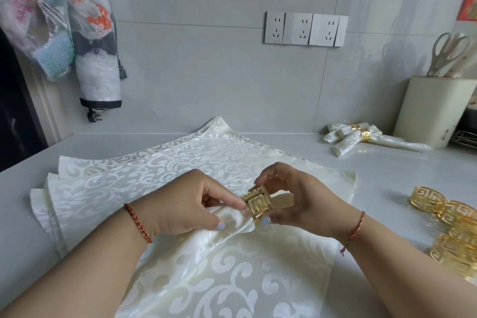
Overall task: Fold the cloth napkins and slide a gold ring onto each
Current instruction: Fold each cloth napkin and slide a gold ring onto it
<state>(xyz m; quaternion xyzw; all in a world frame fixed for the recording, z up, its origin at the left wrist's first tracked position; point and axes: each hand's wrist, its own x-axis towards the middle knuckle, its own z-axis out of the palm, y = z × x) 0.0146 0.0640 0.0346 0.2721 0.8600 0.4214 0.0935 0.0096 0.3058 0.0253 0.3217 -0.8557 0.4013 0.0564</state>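
A cream damask napkin (227, 235) is gathered into a narrow bundle over the stack of flat napkins (144, 170). My left hand (185, 204) pinches the bundle just left of a gold fretwork ring (258, 204). My right hand (299, 201) holds that ring by thumb and fingers, with the napkin's tip poking out of its right side. Two finished napkins (371, 137) with gold rings lie at the back right. Several loose gold rings (449, 222) sit at the right edge.
A cream utensil holder (433, 111) with scissors stands at the far right, against the tiled wall. Wall sockets (304, 28) are behind the counter. Plastic bags and a bag holder (95, 41) hang at the left. The white counter (284, 147) shows between the stack and the finished napkins.
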